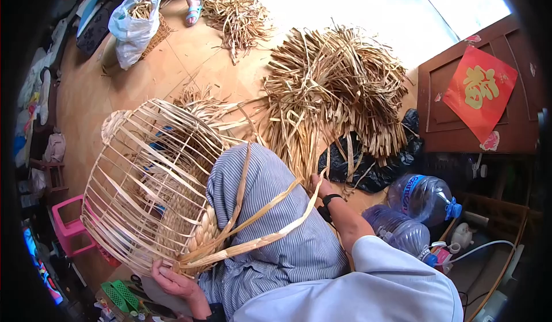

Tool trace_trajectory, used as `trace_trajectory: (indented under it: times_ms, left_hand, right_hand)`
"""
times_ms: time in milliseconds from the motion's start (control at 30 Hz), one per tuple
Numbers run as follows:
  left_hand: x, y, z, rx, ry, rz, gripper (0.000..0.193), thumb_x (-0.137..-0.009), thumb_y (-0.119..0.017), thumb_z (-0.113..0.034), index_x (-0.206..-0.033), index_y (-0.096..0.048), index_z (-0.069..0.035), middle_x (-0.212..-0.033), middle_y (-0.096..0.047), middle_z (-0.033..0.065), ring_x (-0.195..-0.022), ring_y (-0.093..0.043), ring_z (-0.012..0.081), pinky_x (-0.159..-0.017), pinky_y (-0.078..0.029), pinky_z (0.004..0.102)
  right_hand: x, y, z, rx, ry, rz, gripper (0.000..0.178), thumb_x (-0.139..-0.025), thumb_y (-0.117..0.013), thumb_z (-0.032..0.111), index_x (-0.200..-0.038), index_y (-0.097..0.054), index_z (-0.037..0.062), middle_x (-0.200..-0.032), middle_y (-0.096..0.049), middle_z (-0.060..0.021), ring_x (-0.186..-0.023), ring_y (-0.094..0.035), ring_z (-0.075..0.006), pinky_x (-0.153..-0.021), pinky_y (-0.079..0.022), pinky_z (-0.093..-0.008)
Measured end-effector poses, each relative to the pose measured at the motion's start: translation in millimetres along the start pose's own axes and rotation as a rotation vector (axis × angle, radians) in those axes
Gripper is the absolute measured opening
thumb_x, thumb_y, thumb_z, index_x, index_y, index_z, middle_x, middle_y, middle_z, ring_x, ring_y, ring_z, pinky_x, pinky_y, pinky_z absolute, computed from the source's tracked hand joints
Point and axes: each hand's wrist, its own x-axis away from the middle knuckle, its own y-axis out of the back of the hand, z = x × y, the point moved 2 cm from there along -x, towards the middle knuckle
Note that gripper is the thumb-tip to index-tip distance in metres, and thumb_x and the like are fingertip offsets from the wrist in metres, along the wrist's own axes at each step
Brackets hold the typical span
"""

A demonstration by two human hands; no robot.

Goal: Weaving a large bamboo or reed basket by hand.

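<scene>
A round basket frame of pale ribs lies on its side at my left, against my knee. Its braided band faces me. My left hand is closed on the basket's near lower edge, where long flat dried-leaf strips come out and cross my lap. My right hand reaches past my knee to the near end of a large heap of dried leaf strips. Its fingers look curled around strips there, partly covered by them.
Black plastic sheeting lies under the heap. Large clear water bottles stand at right, below a brown door. A pink stool and green basket are at left. Beyond are a white bag and another person's foot.
</scene>
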Motion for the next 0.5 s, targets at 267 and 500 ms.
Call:
trace_trajectory:
  times_ms: [267, 500]
  left_hand:
    - [1, -7, 0, -0.005, -0.037, -0.012, 0.03, -0.109, -0.041, -0.016, -0.118, -0.06, 0.005, -0.112, -0.065, 0.0172, -0.101, -0.061, 0.0288, -0.095, -0.047, 0.0388]
    - [-1, -2, -1, 0.016, -0.033, -0.024, 0.029, -0.108, -0.041, -0.015, -0.117, -0.061, 0.004, -0.11, -0.066, 0.0187, -0.102, -0.062, 0.0317, -0.094, -0.048, 0.0401]
  right_hand:
    - [35, 62, 42, -0.203, -0.13, -0.311, 0.017, -0.087, -0.067, 0.012, -0.097, -0.071, -0.001, -0.091, -0.069, -0.0291, -0.09, -0.069, -0.0462, -0.077, -0.056, -0.0523]
    - [98, 56, 80, -0.634, 0.004, -0.196, 0.016, -0.088, -0.066, 0.008, -0.101, -0.067, -0.0015, -0.091, -0.068, -0.0256, -0.08, -0.067, -0.0411, -0.072, -0.054, -0.0444]
